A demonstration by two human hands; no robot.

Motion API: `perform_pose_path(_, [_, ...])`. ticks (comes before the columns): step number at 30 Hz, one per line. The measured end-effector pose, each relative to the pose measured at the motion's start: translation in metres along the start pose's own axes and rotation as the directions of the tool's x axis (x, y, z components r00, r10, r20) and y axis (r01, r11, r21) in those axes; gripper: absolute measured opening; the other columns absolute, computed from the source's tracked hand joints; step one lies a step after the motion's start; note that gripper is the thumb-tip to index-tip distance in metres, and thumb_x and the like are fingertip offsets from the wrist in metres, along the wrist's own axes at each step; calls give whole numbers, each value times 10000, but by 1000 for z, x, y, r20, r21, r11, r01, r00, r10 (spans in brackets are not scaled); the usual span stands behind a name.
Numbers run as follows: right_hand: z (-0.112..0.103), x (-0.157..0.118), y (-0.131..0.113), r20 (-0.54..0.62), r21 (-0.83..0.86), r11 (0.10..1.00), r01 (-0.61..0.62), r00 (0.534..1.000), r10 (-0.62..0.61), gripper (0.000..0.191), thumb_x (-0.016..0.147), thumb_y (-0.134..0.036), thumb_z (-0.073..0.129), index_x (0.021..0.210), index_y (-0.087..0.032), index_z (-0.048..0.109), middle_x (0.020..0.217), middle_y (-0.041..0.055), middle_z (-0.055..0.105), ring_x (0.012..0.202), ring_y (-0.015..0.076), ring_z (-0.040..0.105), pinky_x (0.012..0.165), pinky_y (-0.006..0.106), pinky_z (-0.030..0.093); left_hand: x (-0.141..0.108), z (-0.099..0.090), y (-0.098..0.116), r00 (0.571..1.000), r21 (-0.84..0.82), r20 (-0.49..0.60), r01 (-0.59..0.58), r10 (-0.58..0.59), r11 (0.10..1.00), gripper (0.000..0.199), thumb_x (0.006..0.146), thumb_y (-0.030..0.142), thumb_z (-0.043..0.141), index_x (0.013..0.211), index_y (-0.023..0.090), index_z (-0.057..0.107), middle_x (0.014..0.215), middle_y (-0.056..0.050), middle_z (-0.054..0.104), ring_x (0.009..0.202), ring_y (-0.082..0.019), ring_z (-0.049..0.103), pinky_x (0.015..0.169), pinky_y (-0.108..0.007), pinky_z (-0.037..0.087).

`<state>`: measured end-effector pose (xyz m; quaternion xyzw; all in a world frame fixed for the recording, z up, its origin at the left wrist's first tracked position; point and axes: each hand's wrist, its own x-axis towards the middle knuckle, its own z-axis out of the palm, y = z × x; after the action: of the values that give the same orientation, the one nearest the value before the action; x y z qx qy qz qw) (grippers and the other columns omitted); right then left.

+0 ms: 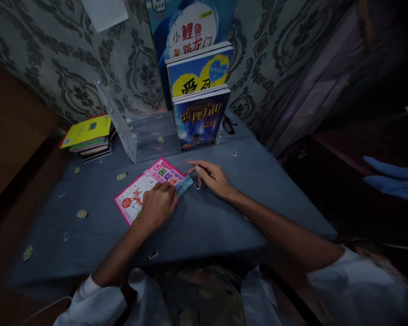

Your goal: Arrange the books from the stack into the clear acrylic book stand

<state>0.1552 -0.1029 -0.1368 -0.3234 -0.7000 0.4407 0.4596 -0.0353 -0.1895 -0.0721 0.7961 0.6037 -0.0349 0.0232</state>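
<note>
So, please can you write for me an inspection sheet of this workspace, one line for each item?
Surface: table under a dark blue-grey cloth with small printed pineapples.
Things in hand: pink booklet, lying flat and tilted; a blue piece at its right end, kind unclear.
Clutter: books upright in a clear rack; stacked books on the left, yellow one on top; dark-framed glasses beside the rack.
Hands: left hand on the booklet; right hand near the blue piece, contact unclear.
Cables: white cable, lower left; nothing seen on the tabletop.
Surroundings: patterned wall covering; blue glove at the right edge.
</note>
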Motion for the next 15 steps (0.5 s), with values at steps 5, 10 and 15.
perform_pose_path(5, [0, -2, -2, 31, -18, 1000, 7, 1000, -6, 369, 1002, -380, 444, 1208, -192, 685, 984, 58, 763, 463, 76, 550, 487, 232, 461, 0, 1, 0, 1000, 1, 14, 13, -13, 1000, 277, 1036, 240, 438, 1059, 176, 706, 1088, -75, 703, 1043, -249, 647, 759, -342, 521])
perform_pose_path(10, [-1, -2, -1, 151, -230, 966, 122, 985, -89, 344, 998, -338, 462, 1153, -182, 728, 869, 58, 754, 603, 146, 647, 618, 287, 522, -1, 7, 4, 1000, 22, 0, 13, -13, 1000, 257, 1028, 276, 464, 1069, 180, 698, 1147, -82, 683, 1085, -249, 625, 760, -328, 537])
perform_pose_path(15, [0, -3, 0, 278, -369, 884, 286, 942, -189, 313, 998, -307, 482, 1090, -177, 752, 940, 99, 769, 857, 218, 715, 793, 352, 556, -4, 13, 7, 1000, 30, -11, 19, -18, 999, 245, 1020, 275, 493, 1137, 153, 670, 1174, -111, 674, 1119, -259, 620, 839, -356, 561])
